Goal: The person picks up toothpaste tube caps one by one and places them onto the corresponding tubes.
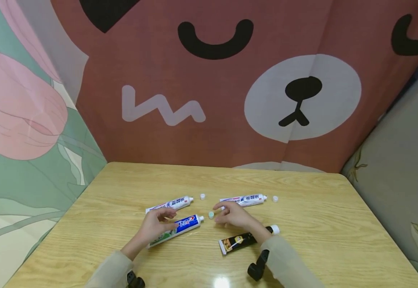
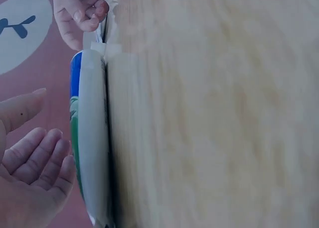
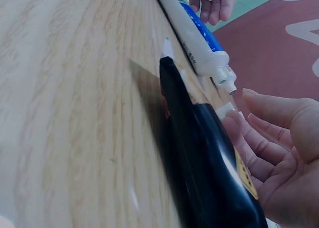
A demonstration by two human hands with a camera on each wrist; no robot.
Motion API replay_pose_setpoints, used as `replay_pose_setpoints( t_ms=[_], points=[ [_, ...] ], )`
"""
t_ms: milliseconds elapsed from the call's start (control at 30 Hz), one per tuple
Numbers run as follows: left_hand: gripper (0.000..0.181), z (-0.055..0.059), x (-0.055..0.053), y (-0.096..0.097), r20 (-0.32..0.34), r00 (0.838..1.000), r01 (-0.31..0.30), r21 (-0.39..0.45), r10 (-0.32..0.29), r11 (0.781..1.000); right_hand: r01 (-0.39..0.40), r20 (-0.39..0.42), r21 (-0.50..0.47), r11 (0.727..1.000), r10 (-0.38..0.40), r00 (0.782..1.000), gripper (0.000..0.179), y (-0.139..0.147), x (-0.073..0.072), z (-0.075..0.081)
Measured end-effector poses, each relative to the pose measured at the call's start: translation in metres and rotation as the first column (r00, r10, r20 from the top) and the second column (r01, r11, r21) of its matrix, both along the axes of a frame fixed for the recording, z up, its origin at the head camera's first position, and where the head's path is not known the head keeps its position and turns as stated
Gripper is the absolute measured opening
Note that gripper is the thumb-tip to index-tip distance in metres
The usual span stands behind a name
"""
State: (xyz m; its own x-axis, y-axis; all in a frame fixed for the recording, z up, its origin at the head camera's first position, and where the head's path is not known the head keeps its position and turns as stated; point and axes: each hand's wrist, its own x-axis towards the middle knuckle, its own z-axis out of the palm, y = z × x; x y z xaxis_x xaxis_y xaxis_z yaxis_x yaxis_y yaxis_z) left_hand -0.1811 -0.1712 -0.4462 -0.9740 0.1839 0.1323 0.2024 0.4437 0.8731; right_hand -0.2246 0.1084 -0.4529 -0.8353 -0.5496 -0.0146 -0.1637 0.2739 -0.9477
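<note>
A blue, green and white toothpaste tube lies uncapped on the table. Over its near half hovers my left hand, fingers spread and slightly bent; the left wrist view shows them alongside the tube with nothing between them. A small pale green cap sits just left of my right hand. Thumb and fingers of that hand are parted, and the right wrist view has them near a whitish cap. Beneath the right forearm rests a black toothpaste tube with its white cap on.
Behind the hands lie two white toothpaste tubes, one on the left and one on the right, both uncapped. Beside their nozzles stand a left white cap and a right white cap. A printed curtain hangs at the table's back edge.
</note>
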Motion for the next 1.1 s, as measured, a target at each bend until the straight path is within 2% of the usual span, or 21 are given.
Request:
replay_pose_setpoints(
  t_ms=[67, 267, 500, 667, 833, 1100],
  points=[
    [0.035, -0.005, -0.004, -0.001, 0.009, 1.0, -0.002, -0.016, 0.002, 1.0, 0.0, 0.01, 0.003, 1.0, 0.0, 1.0, 0.036, -0.001, -0.003, -0.005],
    [0.038, -0.004, -0.005, 0.0, 0.022, 1.0, -0.007, -0.053, 0.008, 0.999, 0.001, 0.011, 0.016, 1.0, -0.002, 1.0, 0.034, -0.007, -0.007, -0.008],
    [0.042, -0.004, -0.003, 0.002, 0.048, 0.999, 0.012, -0.033, -0.011, 0.999, 0.016, 0.033, 0.044, 0.999, -0.018, 0.999, 0.03, -0.014, -0.006, -0.007],
    [0.041, -0.008, -0.003, 0.003, 0.036, 0.998, 0.044, -0.027, -0.043, 0.999, 0.043, 0.039, 0.057, 0.997, -0.045, 0.998, 0.028, -0.017, -0.005, -0.006],
    [0.042, -0.012, -0.005, 0.004, 0.038, 0.998, 0.049, -0.039, -0.048, 0.998, 0.072, 0.03, 0.079, 0.994, -0.074, 0.997, 0.029, -0.018, -0.005, -0.006],
    [0.044, -0.012, -0.006, 0.005, 0.025, 0.997, 0.071, -0.068, -0.07, 0.995, 0.099, 0.017, 0.107, 0.989, -0.101, 0.995, 0.028, -0.023, -0.005, -0.005]
  ],
)
